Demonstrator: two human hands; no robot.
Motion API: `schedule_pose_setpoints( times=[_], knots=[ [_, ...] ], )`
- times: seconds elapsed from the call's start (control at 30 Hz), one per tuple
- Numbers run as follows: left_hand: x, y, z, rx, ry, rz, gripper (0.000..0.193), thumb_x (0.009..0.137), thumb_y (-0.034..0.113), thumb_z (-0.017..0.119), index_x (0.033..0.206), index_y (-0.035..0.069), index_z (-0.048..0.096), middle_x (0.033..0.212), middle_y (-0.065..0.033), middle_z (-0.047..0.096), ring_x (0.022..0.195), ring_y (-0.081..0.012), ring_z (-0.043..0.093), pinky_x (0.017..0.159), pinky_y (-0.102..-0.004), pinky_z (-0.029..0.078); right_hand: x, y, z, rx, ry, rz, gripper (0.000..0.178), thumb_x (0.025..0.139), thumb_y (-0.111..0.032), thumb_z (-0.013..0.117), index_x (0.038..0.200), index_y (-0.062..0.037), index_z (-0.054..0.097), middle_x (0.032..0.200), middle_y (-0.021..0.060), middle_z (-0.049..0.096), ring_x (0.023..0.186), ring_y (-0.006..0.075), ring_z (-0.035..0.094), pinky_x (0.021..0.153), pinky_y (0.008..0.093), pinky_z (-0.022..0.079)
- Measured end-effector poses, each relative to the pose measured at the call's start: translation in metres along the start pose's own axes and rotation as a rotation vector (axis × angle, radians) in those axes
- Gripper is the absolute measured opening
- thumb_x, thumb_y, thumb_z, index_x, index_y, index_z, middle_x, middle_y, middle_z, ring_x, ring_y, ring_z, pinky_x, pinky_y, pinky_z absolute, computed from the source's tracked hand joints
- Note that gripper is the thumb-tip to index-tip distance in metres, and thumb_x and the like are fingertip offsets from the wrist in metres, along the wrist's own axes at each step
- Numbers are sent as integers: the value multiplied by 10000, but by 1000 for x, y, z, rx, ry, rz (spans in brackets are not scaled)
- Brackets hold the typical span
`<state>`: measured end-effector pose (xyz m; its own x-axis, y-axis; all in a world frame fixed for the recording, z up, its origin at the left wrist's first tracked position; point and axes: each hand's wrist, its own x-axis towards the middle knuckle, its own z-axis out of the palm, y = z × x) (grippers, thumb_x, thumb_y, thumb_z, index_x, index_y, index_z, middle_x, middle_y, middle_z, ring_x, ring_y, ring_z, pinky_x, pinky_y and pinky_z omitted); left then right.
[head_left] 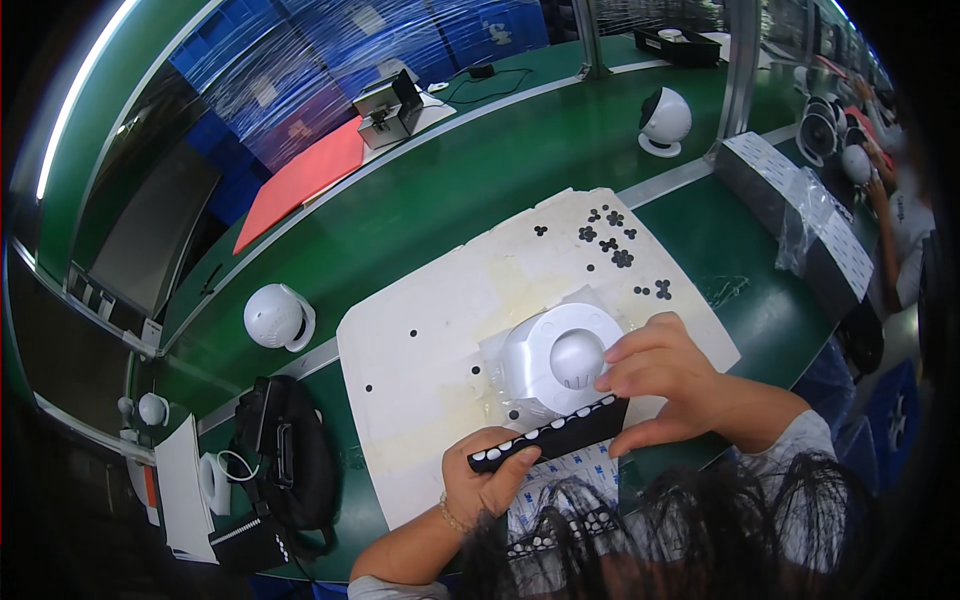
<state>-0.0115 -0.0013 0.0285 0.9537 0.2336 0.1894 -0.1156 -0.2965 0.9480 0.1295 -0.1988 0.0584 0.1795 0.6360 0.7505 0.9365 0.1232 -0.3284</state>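
Clasped between thumb and fingers, the left hand (492,473) holds one end of a flat black strip dotted with white round spots (550,434). At the strip's other end, the right hand (662,385) is spread wide, its thumb below and its fingers above; whether its fingertips touch the strip I cannot tell. Those fingers reach over the edge of a glossy white rounded device with a circular recess (530,355), which lies just beyond the strip on crinkled clear plastic film (492,350).

Below the strip is a white sheet with blue printing (585,470), partly hidden by dark hair. Device and film rest on a large cream-coloured mat (420,400). Small black discs (622,259), some in clusters, are scattered mostly across its far right corner, with a few single ones to the left of the device.

Farther out, on the green worktop (350,465), a black bag (300,465) lies left of the mat, and a long box with a white patterned top (800,200) stands to the right. Behind the mat are two white globe-shaped devices on stands, one left (274,316) and one far right (667,118). A silver metal case (387,122) sits beside a flat red sheet (300,185) at the back.
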Motion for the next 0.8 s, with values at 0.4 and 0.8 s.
schedule_pose_setpoints(
  times=[0.4,0.8],
  knots=[
    [10,0,-7,-157,-219,-84,124,701,13,667,791,-31,593,759,-91,580,697,-159,550,639,-241,429,-3,-1,4,95,-111,147,401,660,-141,704,1022,-116,532,751,3,553,761,203,525,708,318,364],
    [7,-2,-4,-8,-90,136,96,694,-17,650,773,-26,596,733,-120,587,654,-200,566,603,-270,447,4,2,-14,84,-93,156,124,655,-97,700,751,-108,622,863,19,630,799,180,578,696,288,410]
  ],
)
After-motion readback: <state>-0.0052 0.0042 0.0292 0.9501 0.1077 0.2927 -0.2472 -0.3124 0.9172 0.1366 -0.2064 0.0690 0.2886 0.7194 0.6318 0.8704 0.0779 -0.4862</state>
